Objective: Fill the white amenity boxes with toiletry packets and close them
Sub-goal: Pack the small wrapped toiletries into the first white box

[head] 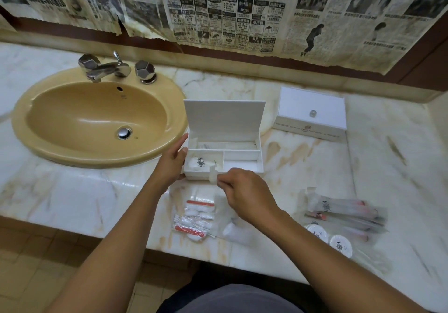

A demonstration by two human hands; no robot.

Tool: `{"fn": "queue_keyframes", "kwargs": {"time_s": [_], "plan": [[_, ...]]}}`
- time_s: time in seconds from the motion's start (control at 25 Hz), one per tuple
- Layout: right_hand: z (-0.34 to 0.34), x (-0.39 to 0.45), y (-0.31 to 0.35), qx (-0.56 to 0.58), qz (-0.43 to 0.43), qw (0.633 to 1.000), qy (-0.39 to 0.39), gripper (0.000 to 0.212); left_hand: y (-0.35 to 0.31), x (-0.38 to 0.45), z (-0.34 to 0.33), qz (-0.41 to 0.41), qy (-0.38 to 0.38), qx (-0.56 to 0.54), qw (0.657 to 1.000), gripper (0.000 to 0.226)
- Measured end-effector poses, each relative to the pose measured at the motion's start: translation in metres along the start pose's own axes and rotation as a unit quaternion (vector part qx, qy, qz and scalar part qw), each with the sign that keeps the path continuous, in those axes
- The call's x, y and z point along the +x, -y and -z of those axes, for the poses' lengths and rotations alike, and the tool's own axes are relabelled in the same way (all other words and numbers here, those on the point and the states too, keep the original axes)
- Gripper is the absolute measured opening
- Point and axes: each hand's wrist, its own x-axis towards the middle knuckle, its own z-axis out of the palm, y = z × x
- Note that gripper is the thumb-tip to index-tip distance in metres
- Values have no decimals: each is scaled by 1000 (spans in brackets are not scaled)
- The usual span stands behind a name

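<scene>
**Open amenity box at bench centre, one packet in hand**

I see a glossy, veined marble bench [80, 198] with an oval tan ceramic sink [97, 118] set into it on the left. The open white box [223, 152] sits at bench centre, just right of the sink, its flat rigid lid [224, 116] standing upright. Inside are three rectangular compartments; the front-left one holds a round white packet [197, 162] printed with a dark emblem. My left hand [173, 164] rests against the box's left wall, fingers straight and together. My right hand [244, 191] is at the front wall, fingers pinching a small translucent packet [212, 173] over the rim. A second white box [311, 113], closed, with a small clear knob, stands well apart to the right. Crinkled clear sachets of cotton items [196, 218] lie near the front edge; long toothbrush packets [344, 209] and round discs [340, 246] lie to the right.
</scene>
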Motion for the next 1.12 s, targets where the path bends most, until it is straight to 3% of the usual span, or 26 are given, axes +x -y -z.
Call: {"fn": "queue_keyframes", "kwargs": {"time_s": [0.12, 0.24, 0.4, 0.68, 0.76, 0.92, 1.12], "plan": [[10, 33, 12, 2, 20, 998, -57, 21, -1, -1, 0, -3, -2, -1, 1000, 39], [-1, 68, 19, -62, 49, 995, -59, 19, 0, 0, 1, -6, -7, 1, 1000, 42], [-22, 94, 25, -112, 69, 990, 45, 18, -1, -1, 1, 4, -1, -41, 999, 42], [-19, 104, 31, -156, 22, 962, 225, 15, 1, 1, 5, -6, 21, -55, 998, 37], [-14, 103, 35, -157, 3, 957, 244, 24, 0, -1, 4, -1, 20, -63, 998, 36], [-13, 98, 38, -113, 17, 972, 204, 32, 2, 2, 3, -18, 1, -58, 998, 40], [-34, 92, 27, -143, 20, 953, 265, 69, 5, 5, 4, -36, -3, -21, 999, 40]]}}
